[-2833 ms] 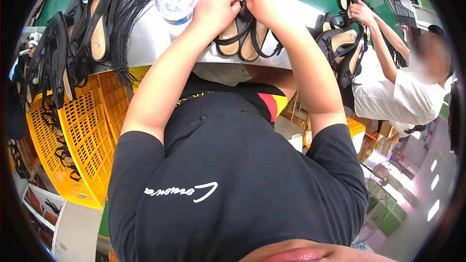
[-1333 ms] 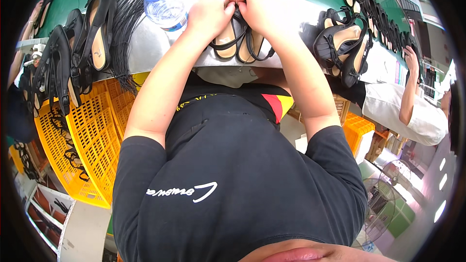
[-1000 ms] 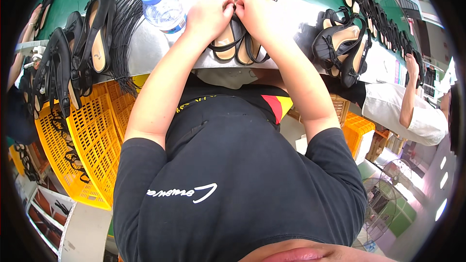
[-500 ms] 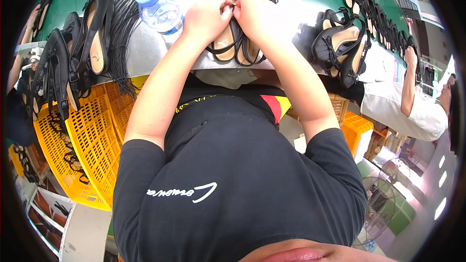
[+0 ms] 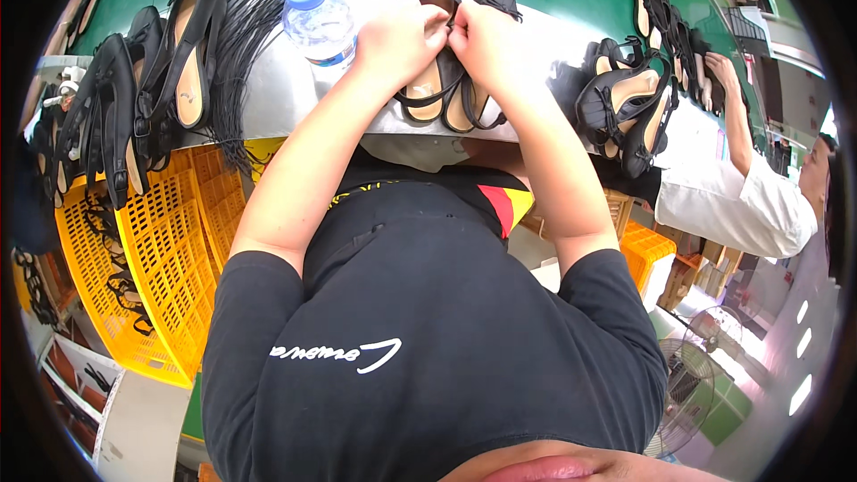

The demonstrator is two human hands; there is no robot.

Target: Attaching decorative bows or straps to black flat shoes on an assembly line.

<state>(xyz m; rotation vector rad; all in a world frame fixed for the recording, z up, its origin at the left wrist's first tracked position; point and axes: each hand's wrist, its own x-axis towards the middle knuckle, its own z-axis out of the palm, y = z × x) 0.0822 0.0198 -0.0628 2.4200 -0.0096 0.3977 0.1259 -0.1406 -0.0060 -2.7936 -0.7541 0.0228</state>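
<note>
Both our hands meet over the pair of black shoes, fingers curled inward and tips almost together. Left hand [image 5: 400,37]: thumb and forefinger drawn close, above the left shoe [image 5: 425,87]. Right hand [image 5: 487,43]: likewise bent, partly covering the right shoe [image 5: 497,0]. We cannot tell whether either has a strap pinched; the fingertip gap is too small to read.

Position of pair: side by side on the metallic tabletop [image 5: 284,94], toes pointing away from us, tan insoles upward, thin straps looped at the heel ends.

Surroundings: a clear bottle [image 5: 317,29] with a pale blue cap stands just left of our left forearm. Beyond it, black cords [image 5: 228,80] fan out and droop over the edge. We note stacked black shoes [image 5: 189,45] at far left, another cluster [image 5: 623,94] at right, and a co-worker [image 5: 741,201] in a white top reaching toward further shoes [image 5: 680,54].
</note>
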